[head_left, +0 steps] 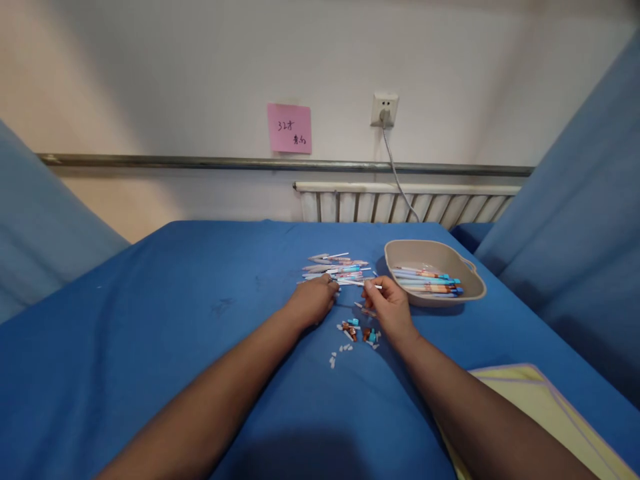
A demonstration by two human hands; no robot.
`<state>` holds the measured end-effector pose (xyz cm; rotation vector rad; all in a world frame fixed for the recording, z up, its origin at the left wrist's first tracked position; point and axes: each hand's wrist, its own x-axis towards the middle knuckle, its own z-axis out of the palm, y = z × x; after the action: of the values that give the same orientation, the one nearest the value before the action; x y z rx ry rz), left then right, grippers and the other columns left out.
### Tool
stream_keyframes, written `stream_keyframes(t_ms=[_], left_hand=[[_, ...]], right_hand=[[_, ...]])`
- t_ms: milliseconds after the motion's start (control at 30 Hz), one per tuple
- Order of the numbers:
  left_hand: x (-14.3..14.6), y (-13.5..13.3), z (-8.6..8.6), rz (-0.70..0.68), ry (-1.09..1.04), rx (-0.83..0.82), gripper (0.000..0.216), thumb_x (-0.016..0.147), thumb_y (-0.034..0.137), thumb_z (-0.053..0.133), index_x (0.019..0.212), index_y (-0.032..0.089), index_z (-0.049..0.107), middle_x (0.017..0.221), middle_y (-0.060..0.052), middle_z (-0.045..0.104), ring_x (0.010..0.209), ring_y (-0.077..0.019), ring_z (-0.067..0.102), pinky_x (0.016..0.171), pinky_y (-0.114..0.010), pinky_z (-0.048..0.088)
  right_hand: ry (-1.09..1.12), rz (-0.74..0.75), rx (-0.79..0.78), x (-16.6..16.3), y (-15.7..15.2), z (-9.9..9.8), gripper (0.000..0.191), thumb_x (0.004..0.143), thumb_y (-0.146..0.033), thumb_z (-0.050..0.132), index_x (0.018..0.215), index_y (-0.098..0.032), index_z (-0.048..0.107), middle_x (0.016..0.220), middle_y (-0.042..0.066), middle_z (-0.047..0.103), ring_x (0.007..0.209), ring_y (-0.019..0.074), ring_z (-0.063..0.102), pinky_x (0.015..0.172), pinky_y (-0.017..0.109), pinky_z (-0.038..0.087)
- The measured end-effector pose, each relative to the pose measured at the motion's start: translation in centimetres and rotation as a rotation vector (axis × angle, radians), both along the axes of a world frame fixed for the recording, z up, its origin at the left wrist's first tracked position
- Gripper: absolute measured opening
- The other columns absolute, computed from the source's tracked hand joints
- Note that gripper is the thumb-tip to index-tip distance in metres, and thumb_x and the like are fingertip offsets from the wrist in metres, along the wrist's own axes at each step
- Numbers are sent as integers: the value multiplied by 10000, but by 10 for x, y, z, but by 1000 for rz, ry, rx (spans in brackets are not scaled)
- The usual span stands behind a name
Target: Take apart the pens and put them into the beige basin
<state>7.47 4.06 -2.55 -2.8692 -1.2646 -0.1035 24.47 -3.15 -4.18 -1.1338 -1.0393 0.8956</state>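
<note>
My right hand pinches a thin white stick, which looks like a pen refill, between thumb and fingertips. The refill lies nearly level and points left towards my left hand. The fingers of that left hand are curled down at the near edge of a heap of loose pen parts, and what they hold is hidden. White, pink and light blue barrels and thin sticks make up the heap. Closer to me, between my forearms, lie small brown and blue pen pieces and several tiny white tips.
A beige basket holding several pens stands right of my right hand. A yellow cloth lies under my right forearm. Blue sheeting covers the table. Behind are a radiator, a pink note and a plugged-in socket.
</note>
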Motion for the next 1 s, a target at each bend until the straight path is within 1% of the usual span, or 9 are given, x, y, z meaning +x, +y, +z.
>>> stream_keyframes(t_ms=[167, 233, 400, 567, 667, 767, 867, 1000], left_hand=[[1, -1, 0, -34, 9, -4, 209, 840, 204, 444, 979, 167, 596, 1006, -116, 581, 944, -237, 580, 787, -315, 447], [2, -2, 0, -46, 10, -4, 206, 832, 193, 448, 983, 163, 584, 1014, -121, 578, 951, -245, 579, 795, -326, 449], [4, -6, 2, -55, 9, 20, 196, 813, 166, 449, 976, 157, 558, 1039, -124, 583, 910, -239, 594, 750, -317, 453], [4, -8, 4, -38, 36, 11, 178, 789, 180, 482, 951, 173, 555, 926, -89, 632, 834, -228, 609, 698, -298, 440], [4, -8, 3, -24, 26, 19, 204, 789, 199, 495, 983, 182, 554, 965, -89, 638, 856, -237, 608, 692, -301, 437], [4, -7, 0, 3, -45, 13, 244, 823, 190, 462, 1051, 210, 546, 1035, -68, 632, 913, -225, 602, 723, -292, 436], [3, -7, -2, 11, -162, -10, 249, 841, 187, 450, 1063, 221, 559, 1071, -52, 623, 966, -208, 587, 777, -286, 432], [1, -7, 0, 6, -244, -25, 231, 830, 194, 466, 1025, 222, 586, 1051, -50, 623, 930, -202, 586, 760, -285, 435]], right_hand=[[-1, -18, 26, 0, 0, 0, 326, 772, -508, 588, 749, -189, 529, 631, -15, 566, 503, 96, 483, 449, 202, 416], [-9, -21, 44, 0, -1, 0, 316, 785, -498, 578, 744, -189, 527, 626, -15, 562, 501, 94, 481, 455, 204, 418], [-30, -32, 61, 0, -3, 3, 306, 800, -489, 563, 747, -190, 525, 632, -14, 565, 504, 96, 487, 468, 209, 422], [-17, -43, 63, 0, -5, 7, 310, 793, -494, 568, 740, -192, 522, 627, -18, 563, 495, 93, 482, 462, 208, 416], [-9, -45, 68, 0, -6, 8, 306, 794, -491, 570, 738, -194, 523, 616, -23, 560, 489, 92, 477, 464, 209, 412], [-20, -54, 70, 1, -6, 9, 311, 792, -500, 569, 737, -196, 527, 600, -25, 560, 488, 96, 477, 467, 212, 411], [-26, -62, 73, 2, -6, 9, 325, 785, -517, 569, 738, -197, 531, 590, -24, 560, 490, 101, 481, 468, 215, 412], [-29, -56, 76, 2, -6, 9, 331, 785, -522, 567, 732, -197, 529, 596, -20, 563, 491, 101, 480, 466, 213, 412]])
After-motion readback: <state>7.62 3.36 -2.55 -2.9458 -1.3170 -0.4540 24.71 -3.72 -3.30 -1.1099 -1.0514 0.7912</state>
